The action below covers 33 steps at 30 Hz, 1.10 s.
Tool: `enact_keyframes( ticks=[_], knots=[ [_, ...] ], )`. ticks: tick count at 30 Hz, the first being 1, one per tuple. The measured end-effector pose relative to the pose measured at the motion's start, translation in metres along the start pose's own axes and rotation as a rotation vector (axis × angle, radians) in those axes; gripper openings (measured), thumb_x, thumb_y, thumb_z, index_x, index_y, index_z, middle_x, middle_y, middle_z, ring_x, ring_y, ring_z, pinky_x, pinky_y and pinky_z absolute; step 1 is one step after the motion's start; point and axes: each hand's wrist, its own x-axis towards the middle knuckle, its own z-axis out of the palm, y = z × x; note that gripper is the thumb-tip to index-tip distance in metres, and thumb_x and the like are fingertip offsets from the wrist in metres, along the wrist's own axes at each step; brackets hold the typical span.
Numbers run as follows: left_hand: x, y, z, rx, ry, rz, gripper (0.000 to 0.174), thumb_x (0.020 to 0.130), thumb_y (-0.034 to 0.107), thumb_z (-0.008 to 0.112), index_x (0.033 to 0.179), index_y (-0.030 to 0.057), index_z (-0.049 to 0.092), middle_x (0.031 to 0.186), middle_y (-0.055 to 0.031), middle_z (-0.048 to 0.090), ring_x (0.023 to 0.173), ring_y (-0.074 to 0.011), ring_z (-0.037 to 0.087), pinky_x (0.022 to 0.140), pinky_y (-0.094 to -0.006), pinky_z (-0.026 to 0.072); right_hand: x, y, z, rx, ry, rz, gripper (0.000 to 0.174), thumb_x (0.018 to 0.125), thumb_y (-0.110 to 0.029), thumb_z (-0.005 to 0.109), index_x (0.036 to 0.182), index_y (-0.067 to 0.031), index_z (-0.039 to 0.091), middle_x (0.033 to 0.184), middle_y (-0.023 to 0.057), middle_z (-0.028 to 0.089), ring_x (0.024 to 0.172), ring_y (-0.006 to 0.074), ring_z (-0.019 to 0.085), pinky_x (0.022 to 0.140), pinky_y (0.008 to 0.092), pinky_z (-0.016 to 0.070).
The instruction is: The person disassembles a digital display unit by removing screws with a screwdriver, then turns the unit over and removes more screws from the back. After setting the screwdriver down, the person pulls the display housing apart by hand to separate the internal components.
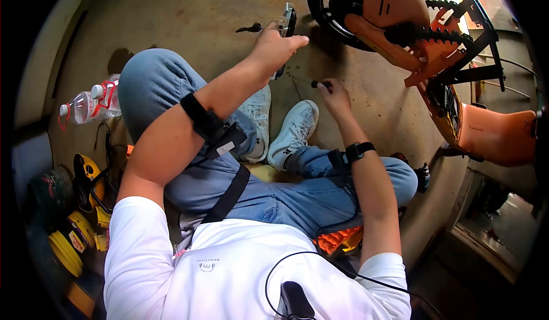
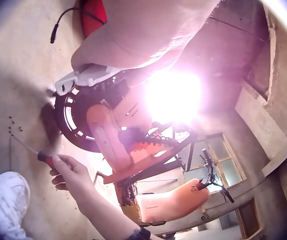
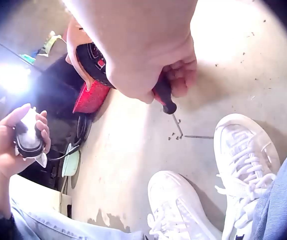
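Observation:
My left hand (image 1: 274,44) grips a silver-and-black housing (image 1: 287,20), held up above the floor. A short black cable (image 1: 249,28) with a plug end sticks out beside it. In the right wrist view the housing (image 3: 29,134) shows a pale body and a dark rim, with fingers wrapped about it. My right hand (image 1: 337,100) holds a screwdriver (image 2: 46,160) by its red and black handle. Its thin shaft slants down, the tip right at several small screws (image 3: 175,136) on the floor. The fingers partly hide the handle.
An upturned orange electric scooter or bike (image 1: 394,11) with a black wheel (image 1: 337,6) stands at the right. White shoes (image 1: 294,128) flank the work spot. Plastic bottles (image 1: 91,104) and yellow tools (image 1: 88,180) lie at the left. A red object (image 3: 91,97) lies on the floor.

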Motion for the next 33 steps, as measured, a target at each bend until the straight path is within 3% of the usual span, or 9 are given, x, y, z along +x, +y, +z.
enact_keyframes(
  ticks=[13,16,18,19,21,24,28,33],
  knots=[
    [-0.003,0.005,-0.001,-0.019,-0.012,0.001,0.05,0.087,0.03,0.072,0.123,0.0014,0.053,0.092,-0.001,0.061,0.082,-0.0093,0.056,0.075,-0.0263,0.0439,-0.003,-0.005,0.004,0.015,0.011,0.039,0.042,0.089,-0.039,0.064,0.114,-0.0062,0.066,0.1,0.0161,0.071,0.094,0.0343,0.067,0.081,0.0424,0.0519],
    [-0.008,0.009,0.003,-0.083,0.056,-0.02,0.043,0.089,0.03,0.071,0.119,0.0032,0.056,0.091,-0.0011,0.063,0.081,-0.0095,0.058,0.075,-0.0256,0.045,-0.005,-0.009,-0.018,0.026,0.04,0.016,0.041,0.088,-0.038,0.065,0.112,-0.0046,0.067,0.095,0.0164,0.07,0.088,0.0328,0.067,0.078,0.0404,0.0521],
    [-0.007,0.007,0.004,-0.135,0.059,-0.023,0.04,0.09,0.031,0.07,0.116,0.0042,0.058,0.09,-0.0007,0.062,0.079,-0.0094,0.058,0.074,-0.0255,0.0455,-0.005,-0.011,-0.039,0.115,-0.016,0.008,0.038,0.087,-0.033,0.067,0.11,-0.003,0.068,0.086,0.0126,0.068,0.078,0.0249,0.066,0.072,0.0364,0.052],
    [-0.006,0.007,0.004,-0.186,0.064,-0.028,0.037,0.091,0.032,0.07,0.114,0.0052,0.06,0.088,-0.0002,0.062,0.078,-0.0093,0.058,0.072,-0.0254,0.0461,-0.007,-0.011,-0.05,0.112,-0.006,0.001,0.038,0.087,-0.033,0.067,0.11,-0.003,0.068,0.086,0.0126,0.068,0.078,0.0249,0.066,0.072,0.0364,0.052],
    [-0.008,0.009,0.004,-0.202,0.064,-0.018,0.033,0.092,0.034,0.07,0.109,0.0066,0.062,0.088,0.0001,0.063,0.075,-0.0092,0.059,0.071,-0.0253,0.0469,-0.014,-0.012,-0.075,0.283,0.035,-0.037,0.031,0.087,-0.026,0.066,0.107,-0.0024,0.069,0.078,0.0072,0.064,0.071,0.0161,0.061,0.067,0.0314,0.0507],
    [-0.011,0.01,0.004,-0.186,0.071,-0.041,0.033,0.092,0.032,0.07,0.11,0.0055,0.062,0.095,-0.0027,0.065,0.077,-0.0105,0.061,0.072,-0.0267,0.0488,-0.043,-0.042,-0.122,0.479,0.08,-0.039,0.027,0.088,-0.022,0.065,0.106,-0.0014,0.068,0.08,0.004,0.061,0.072,0.012,0.058,0.066,0.0281,0.0494],
    [-0.01,0.007,0.0,-0.259,-0.027,-0.074,0.037,0.092,0.031,0.069,0.116,0.0035,0.061,0.101,-0.0068,0.068,0.086,-0.0143,0.066,0.078,-0.0295,0.052,-0.07,-0.045,-0.153,0.633,0.156,-0.171,0.03,0.092,-0.02,0.059,0.112,0.0025,0.065,0.085,0.0071,0.062,0.074,0.0118,0.059,0.068,0.0246,0.048],
    [-0.014,0.019,-0.004,-0.447,-0.206,-0.066,0.03,0.093,0.022,0.068,0.116,0.0069,0.055,0.11,-0.0103,0.066,0.094,-0.0177,0.067,0.079,-0.0308,0.0529,-0.079,-0.041,-0.16,1.018,0.156,-0.225,0.034,0.09,-0.019,0.055,0.115,0.0033,0.06,0.091,0.0103,0.061,0.082,0.0169,0.059,0.074,0.0289,0.0457]
  ],
)
